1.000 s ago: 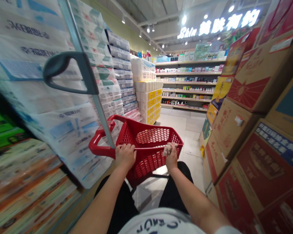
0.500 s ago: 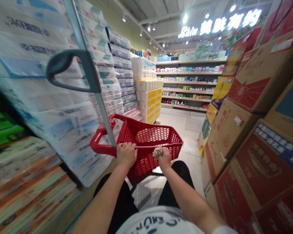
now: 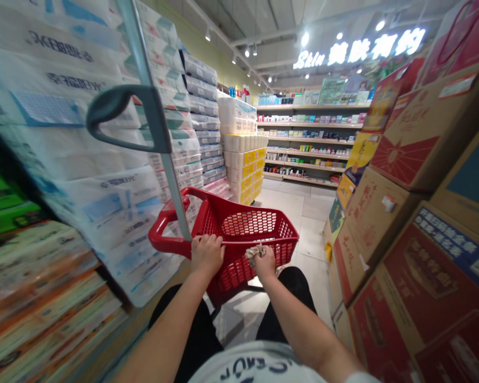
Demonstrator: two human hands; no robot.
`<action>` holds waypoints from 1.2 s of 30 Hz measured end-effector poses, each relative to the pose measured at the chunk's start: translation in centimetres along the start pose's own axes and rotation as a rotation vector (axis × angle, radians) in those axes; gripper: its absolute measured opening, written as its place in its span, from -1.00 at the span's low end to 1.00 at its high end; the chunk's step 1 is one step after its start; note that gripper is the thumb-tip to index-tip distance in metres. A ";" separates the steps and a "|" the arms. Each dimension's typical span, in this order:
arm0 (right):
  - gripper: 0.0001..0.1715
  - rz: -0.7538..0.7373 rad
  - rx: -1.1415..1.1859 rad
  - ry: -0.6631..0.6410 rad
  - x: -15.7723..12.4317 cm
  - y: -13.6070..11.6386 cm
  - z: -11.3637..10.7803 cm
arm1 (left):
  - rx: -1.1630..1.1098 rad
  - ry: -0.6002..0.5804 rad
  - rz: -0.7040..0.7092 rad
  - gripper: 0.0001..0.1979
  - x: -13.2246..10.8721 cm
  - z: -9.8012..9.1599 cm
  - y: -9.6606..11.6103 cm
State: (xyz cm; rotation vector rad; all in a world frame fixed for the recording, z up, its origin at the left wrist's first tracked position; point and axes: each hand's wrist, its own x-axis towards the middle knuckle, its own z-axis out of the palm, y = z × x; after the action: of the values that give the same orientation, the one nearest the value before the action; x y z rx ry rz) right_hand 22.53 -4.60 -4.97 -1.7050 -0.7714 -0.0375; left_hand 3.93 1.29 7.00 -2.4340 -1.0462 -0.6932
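Observation:
My left hand (image 3: 207,256) is shut around the near rim of a red plastic wheeled shopping basket (image 3: 263,209), close to where its grey telescopic pull handle (image 3: 130,114) rises on a metal pole (image 3: 171,183). My right hand (image 3: 265,264) grips a crumpled pale wad (image 3: 254,251), perhaps paper, and rests at the same near rim. Its fingers hide most of the wad. The basket's mesh bottom shows no goods.
Tall stacks of wrapped tissue packs (image 3: 115,191) line the left, with blurred packs (image 3: 35,282) low down. Printed cartons (image 3: 423,276) wall the right. Tiled floor (image 3: 303,213) runs ahead to lit shelves of cosmetics (image 3: 307,143) beneath an illuminated sign (image 3: 359,53).
My right hand and the wad have slid left along the rim, closer to my left hand. My left hand stays on the rim, and the basket keeps its place in front of me.

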 end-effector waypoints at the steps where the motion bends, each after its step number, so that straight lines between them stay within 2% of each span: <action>1: -0.93 -0.031 -0.008 -0.008 -0.2 0.1 0.1 | -0.003 0.001 -0.001 -0.83 0.0 0.0 0.0; 6: -0.84 -0.233 -0.098 -0.203 -1.5 -1.1 -0.3 | -0.046 0.015 -0.003 -0.81 -0.1 0.1 -0.2; 11: -0.61 -0.618 -0.162 -0.289 -1.5 -3.0 -0.5 | -0.062 0.012 -0.009 -0.81 -0.1 0.2 -0.2; 13: -0.63 -0.710 -0.230 -0.328 -1.3 -2.6 -0.3 | -0.041 0.012 -0.005 -0.81 0.0 0.2 -0.2; 16: -0.69 -0.755 -0.320 -0.374 -1.7 -0.9 -0.1 | -0.021 0.016 0.006 -0.81 0.0 0.1 -0.3; 22: -0.32 -0.869 -0.346 -0.383 -3.7 1.6 -0.1 | -0.019 0.035 0.009 -0.82 0.4 0.4 -0.7; 25: -0.24 -0.958 -0.370 -0.439 -3.7 2.3 -0.2 | -0.011 0.035 0.009 -0.83 0.7 0.7 -1.1; 27: -0.22 -0.990 -0.356 -0.459 -3.1 2.8 -0.1 | -0.015 0.035 0.012 -0.83 0.9 0.8 -1.3; 30: -0.30 -0.970 -0.285 -0.415 -1.8 3.0 0.6 | -0.050 0.043 0.004 -0.83 1.0 1.1 -1.5; 33: -0.44 -0.851 -0.205 -0.337 -0.9 2.5 1.7 | -0.089 0.058 -0.020 -0.84 1.1 1.3 -1.6; 36: -0.58 -0.750 -0.160 -0.335 -0.4 1.7 3.0 | -0.092 0.066 -0.027 -0.86 1.1 1.5 -1.8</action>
State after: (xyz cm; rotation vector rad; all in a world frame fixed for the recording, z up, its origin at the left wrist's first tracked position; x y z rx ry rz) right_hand 21.99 -2.33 -7.51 -1.4952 -1.6638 -0.3424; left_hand 3.68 3.84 6.78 -2.4600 -1.0445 -0.8427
